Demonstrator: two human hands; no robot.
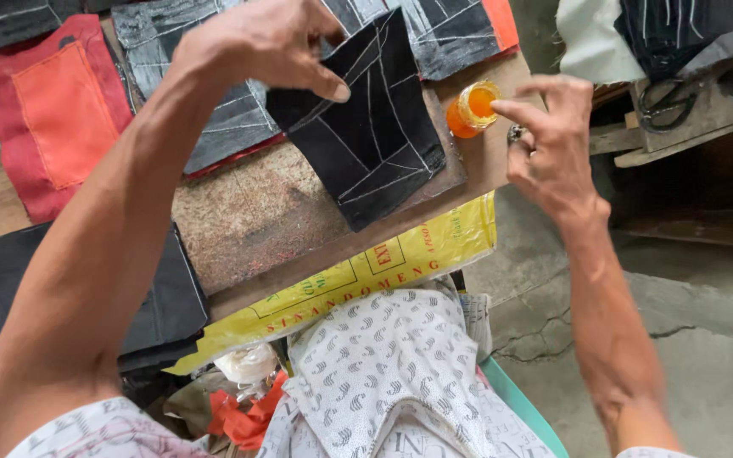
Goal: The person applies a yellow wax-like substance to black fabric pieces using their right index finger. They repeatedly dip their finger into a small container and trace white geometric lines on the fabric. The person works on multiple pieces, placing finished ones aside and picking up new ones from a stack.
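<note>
Left hand (265, 47) pinches the top edge of a black fabric piece (366, 136) marked with pale chalk lines, thumb on the front face, fingers curled behind; the piece hangs tilted, its lower corner resting on the brown board (256, 212). Right hand (549, 140) is at a small jar of orange paste (472, 108), forefinger stretched out with its tip at the jar's open mouth; other fingers loosely bent, holding nothing that can be made out, ring visible on one finger. Jar stands upright near the far right corner of the board, just beside the black piece's right edge, apart from it. Behind the black piece lie grey chalk-lined fabric pieces (214, 110), one overlapping the board's far edge. Red fabric with an orange patch (57, 110) lies at the far left. A stack of black fabric (163, 305) sits at the near left, partly under the left forearm. Yellow printed plastic sheet (366, 271) hangs off the board's near edge. Scissors (668, 106) lie on a wooden ledge (689, 127) at far right, well apart from both hands. Patterned white cloth (383, 365) covers the lap below.
</note>
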